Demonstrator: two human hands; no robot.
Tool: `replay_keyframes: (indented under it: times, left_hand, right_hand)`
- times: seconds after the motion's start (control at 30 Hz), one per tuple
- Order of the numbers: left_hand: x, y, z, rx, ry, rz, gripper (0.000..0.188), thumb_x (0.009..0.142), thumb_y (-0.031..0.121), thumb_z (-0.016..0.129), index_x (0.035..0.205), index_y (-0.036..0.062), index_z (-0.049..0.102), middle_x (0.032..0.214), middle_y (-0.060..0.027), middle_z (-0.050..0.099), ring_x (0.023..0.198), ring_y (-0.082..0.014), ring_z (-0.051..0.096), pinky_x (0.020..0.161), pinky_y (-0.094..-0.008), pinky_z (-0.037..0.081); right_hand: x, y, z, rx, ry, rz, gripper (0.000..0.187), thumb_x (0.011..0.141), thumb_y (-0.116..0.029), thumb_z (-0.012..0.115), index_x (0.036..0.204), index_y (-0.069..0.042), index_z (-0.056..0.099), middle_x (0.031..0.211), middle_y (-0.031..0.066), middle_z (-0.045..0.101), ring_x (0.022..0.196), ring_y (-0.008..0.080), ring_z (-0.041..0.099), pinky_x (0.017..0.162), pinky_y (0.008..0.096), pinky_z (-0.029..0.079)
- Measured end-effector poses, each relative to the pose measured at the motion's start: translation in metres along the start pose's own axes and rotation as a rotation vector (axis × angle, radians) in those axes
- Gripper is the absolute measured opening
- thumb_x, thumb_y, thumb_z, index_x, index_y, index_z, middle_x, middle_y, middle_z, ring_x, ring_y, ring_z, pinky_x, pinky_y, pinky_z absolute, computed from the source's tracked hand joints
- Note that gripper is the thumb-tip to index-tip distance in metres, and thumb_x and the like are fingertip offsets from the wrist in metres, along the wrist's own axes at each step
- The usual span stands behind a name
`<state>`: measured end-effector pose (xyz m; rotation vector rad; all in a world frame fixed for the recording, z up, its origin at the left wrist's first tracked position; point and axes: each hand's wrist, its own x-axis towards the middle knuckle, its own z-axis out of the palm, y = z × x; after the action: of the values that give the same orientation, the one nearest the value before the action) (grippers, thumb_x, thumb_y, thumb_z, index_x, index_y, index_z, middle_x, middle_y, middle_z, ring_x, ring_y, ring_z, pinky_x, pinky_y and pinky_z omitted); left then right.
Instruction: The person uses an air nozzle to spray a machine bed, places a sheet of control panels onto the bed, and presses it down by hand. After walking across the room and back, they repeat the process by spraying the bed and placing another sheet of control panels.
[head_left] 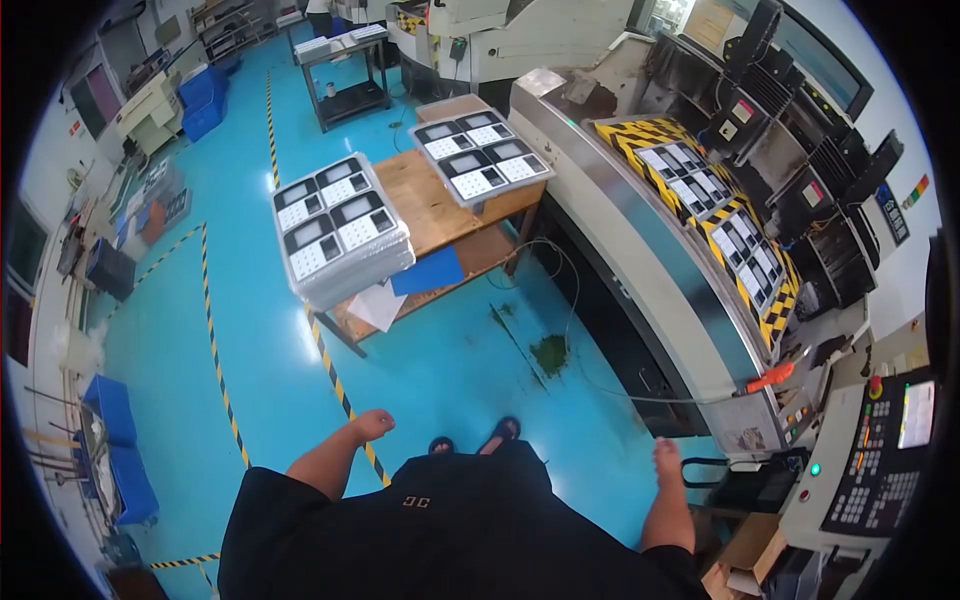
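Observation:
My left hand point(373, 425) hangs over the blue floor at my side, its fingers curled in and nothing seen in it. On the other side my right hand point(667, 457) is held low by the machine's front corner; its fingers are too small to make out, and no object shows in it. Neither hand touches anything I can see. Ahead of me, a wooden table point(430, 205) bears a stack of clear trays point(350, 265) with black and white panels at its left. A second stack of such trays point(482, 160) sits at its far right.
A large machine point(640, 260) runs along the right, with panels point(690, 180) on its striped bed. An orange air gun point(770, 377) with a hose rests at its edge. The control panel point(890, 460) stands near right. Blue bins point(125, 450) line the left.

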<state>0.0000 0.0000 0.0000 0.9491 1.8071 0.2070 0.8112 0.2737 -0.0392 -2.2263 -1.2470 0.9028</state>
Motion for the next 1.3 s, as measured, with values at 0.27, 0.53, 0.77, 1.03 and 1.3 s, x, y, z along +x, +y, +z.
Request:
replay_keyframes:
  times: [0.27, 0.53, 0.77, 1.03, 1.3]
  left_hand:
    - [0.042, 0.061, -0.02, -0.239, -0.019, -0.145, 0.033, 0.085, 0.027, 0.062, 0.108, 0.0029, 0.065, 0.095, -0.0112, 0.067, 0.08, -0.0221, 0.064, 0.075, -0.0365, 0.052]
    - [0.109, 0.166, -0.077, -0.566, -0.014, -0.129, 0.031, 0.089, 0.028, 0.057, 0.113, 0.0084, 0.06, 0.1, -0.0052, 0.064, 0.084, -0.0167, 0.061, 0.069, -0.0312, 0.049]
    - [0.238, 0.284, -0.207, -0.686, -0.027, 0.127, 0.029, 0.089, 0.026, 0.061, 0.112, 0.0097, 0.058, 0.101, -0.0059, 0.064, 0.087, -0.0166, 0.061, 0.076, -0.0323, 0.05]
    - [0.322, 0.407, -0.315, -0.839, -0.169, 0.146, 0.025, 0.087, 0.016, 0.06, 0.111, 0.0097, 0.056, 0.096, -0.0076, 0.065, 0.086, -0.0187, 0.063, 0.075, -0.0318, 0.051]
    - [0.355, 0.43, -0.358, -0.709, -0.106, 0.098, 0.029, 0.087, 0.015, 0.051, 0.115, 0.0089, 0.053, 0.098, -0.0077, 0.064, 0.083, -0.0183, 0.063, 0.066, -0.0292, 0.048]
  right_hand:
    - [0.073, -0.137, -0.141, 0.528, 0.545, 0.055, 0.079, 0.086, -0.06, 0.057, 0.133, 0.003, 0.045, 0.124, 0.013, 0.055, 0.106, 0.0236, 0.053, 0.09, 0.0403, 0.042]
    - [0.082, -0.27, -0.087, 0.297, 0.641, -0.215, 0.048, 0.093, -0.039, 0.056, 0.117, 0.002, 0.06, 0.1, 0.0104, 0.066, 0.091, 0.0191, 0.06, 0.077, 0.0329, 0.047]
    - [-0.014, -0.524, -0.007, -0.081, 0.057, -0.494, 0.031, 0.093, -0.026, 0.056, 0.114, -0.004, 0.053, 0.092, 0.0108, 0.066, 0.071, 0.0213, 0.064, 0.057, 0.036, 0.05]
    - [-0.127, -0.694, 0.088, -0.692, -0.858, -0.525, 0.047, 0.084, -0.043, 0.067, 0.106, -0.005, 0.049, 0.085, 0.0243, 0.064, 0.081, 0.0445, 0.063, 0.065, 0.0513, 0.049]
    - [-0.108, -0.711, 0.139, -0.512, -0.521, -0.384, 0.043, 0.086, -0.038, 0.066, 0.108, -0.004, 0.051, 0.088, 0.0237, 0.064, 0.084, 0.0438, 0.063, 0.069, 0.0474, 0.049]
